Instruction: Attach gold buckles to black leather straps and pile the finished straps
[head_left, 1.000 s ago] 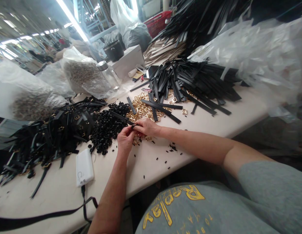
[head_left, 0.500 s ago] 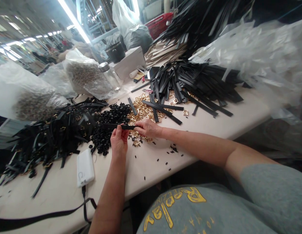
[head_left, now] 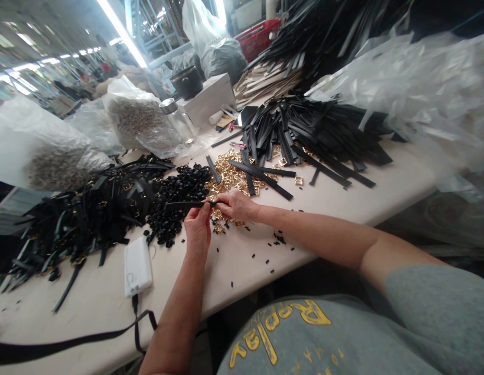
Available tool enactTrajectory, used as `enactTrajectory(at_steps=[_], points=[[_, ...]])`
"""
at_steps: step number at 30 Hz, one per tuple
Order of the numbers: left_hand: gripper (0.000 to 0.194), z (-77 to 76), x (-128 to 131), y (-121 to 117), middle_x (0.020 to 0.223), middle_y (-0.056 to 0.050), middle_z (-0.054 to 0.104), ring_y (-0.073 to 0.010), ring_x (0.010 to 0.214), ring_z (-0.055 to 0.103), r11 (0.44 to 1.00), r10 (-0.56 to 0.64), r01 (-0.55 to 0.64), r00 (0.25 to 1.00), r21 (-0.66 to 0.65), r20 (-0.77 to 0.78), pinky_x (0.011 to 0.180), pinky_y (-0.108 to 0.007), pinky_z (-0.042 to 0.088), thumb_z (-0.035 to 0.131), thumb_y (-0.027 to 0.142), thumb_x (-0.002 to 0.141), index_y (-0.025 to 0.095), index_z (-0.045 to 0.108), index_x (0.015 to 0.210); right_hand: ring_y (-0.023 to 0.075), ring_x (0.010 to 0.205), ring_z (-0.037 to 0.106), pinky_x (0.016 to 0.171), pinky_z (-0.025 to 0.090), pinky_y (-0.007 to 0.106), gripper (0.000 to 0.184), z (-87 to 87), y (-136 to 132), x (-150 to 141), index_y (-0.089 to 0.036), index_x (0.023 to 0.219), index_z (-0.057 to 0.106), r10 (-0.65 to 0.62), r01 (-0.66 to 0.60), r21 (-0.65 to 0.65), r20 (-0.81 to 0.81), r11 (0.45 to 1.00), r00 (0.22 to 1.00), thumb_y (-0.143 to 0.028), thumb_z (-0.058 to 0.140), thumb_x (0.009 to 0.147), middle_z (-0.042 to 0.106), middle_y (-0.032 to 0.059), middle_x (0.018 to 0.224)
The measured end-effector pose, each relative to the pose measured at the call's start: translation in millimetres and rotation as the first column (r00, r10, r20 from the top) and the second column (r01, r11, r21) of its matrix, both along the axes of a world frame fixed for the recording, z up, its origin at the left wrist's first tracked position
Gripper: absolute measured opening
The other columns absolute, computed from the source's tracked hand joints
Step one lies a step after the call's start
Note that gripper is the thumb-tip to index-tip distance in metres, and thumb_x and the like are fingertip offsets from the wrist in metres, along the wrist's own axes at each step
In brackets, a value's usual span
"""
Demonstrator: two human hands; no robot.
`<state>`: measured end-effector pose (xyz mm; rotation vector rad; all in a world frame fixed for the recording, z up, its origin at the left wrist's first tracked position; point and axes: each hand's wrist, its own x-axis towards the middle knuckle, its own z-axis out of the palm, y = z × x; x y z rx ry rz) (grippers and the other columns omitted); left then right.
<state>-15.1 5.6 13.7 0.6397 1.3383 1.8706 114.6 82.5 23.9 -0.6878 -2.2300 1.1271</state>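
A black strap stretches leftward out of my two hands, over a heap of small black loops. My left hand pinches it between thumb and fingers close to its right end. Fingertips of my right hand are closed on that same end, which they partly hide. Just behind the hands lies a pile of gold buckles, with a few loose black straps across it. Whether a buckle or loop sits on the held strap I cannot make out.
Left of the loops are heaped straps with buckles. A white power bank with a cable lies near the front. More black straps are piled at the back right. A glass jar and plastic bags stand behind.
My left hand has slid right along the strap, close up to my right hand. The right hand has hardly moved.
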Motion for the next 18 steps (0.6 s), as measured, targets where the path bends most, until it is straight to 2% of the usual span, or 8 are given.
enactTrajectory(at_steps=[3, 6, 12, 15, 18], points=[[0.037, -1.0, 4, -1, 0.085, -0.003, 0.072, -0.0143, 0.078, 0.066, 0.999, -0.022, 0.023, 0.999, 0.033, -0.046, 0.080, -0.026, 0.052, 0.089, 0.037, 0.053, 0.017, 0.074, 0.080, 0.0077, 0.056, 0.048, 0.059, 0.032, 0.020, 0.015, 0.4, -1, 0, -0.012, 0.082, 0.068, -0.001, 0.001, 0.002, 0.018, 1.000, 1.000, -0.009, 0.054, 0.089, 0.056, -0.0032, 0.060], [0.032, -1.3, 8, 0, 0.087, -0.004, 0.073, -0.0160, 0.085, 0.067, 0.995, -0.069, 0.073, 0.995, 0.063, -0.068, 0.088, -0.030, 0.050, 0.087, 0.036, 0.059, 0.017, 0.075, 0.082, 0.0101, 0.056, 0.049, 0.059, 0.036, 0.023, 0.020, -1.7, -1, 1, -0.013, 0.095, 0.071, 0.014, -0.014, 0.008, 0.002, 1.000, 1.000, -0.010, 0.052, 0.090, 0.057, -0.0019, 0.060], [0.038, -0.7, 6, 3, 0.091, -0.006, 0.072, -0.0187, 0.087, 0.067, 0.989, -0.151, 0.149, 0.983, 0.026, 0.109, 0.087, -0.032, 0.049, 0.086, 0.040, 0.058, 0.017, 0.074, 0.085, 0.0158, 0.050, 0.049, 0.053, 0.040, 0.031, 0.026, -14.3, 5, 0, -0.020, 0.110, 0.069, 0.103, -0.096, 0.046, -0.174, 0.994, 0.979, -0.017, 0.052, 0.090, 0.054, -0.0004, 0.059], [0.041, 0.1, 7, 2, 0.093, -0.007, 0.072, -0.0186, 0.086, 0.067, 0.978, -0.206, 0.205, 0.960, 0.026, 0.189, 0.082, -0.030, 0.050, 0.087, 0.038, 0.057, 0.017, 0.073, 0.089, 0.0150, 0.045, 0.047, 0.046, 0.039, 0.031, 0.031, -17.4, 4, -1, -0.020, 0.117, 0.067, 0.129, -0.138, -0.024, -0.224, 0.990, 0.966, -0.021, 0.050, 0.090, 0.053, -0.0009, 0.058], [0.040, 2.3, 9, 0, 0.096, -0.007, 0.071, -0.0192, 0.084, 0.067, 0.965, -0.263, 0.260, 0.945, 0.043, 0.195, 0.077, -0.031, 0.052, 0.086, 0.037, 0.060, 0.017, 0.073, 0.093, 0.0142, 0.043, 0.047, 0.042, 0.038, 0.030, 0.031, -16.6, 1, -1, -0.019, 0.117, 0.064, 0.103, -0.137, -0.137, -0.231, 0.981, 0.968, -0.026, 0.049, 0.091, 0.052, -0.0006, 0.057]])
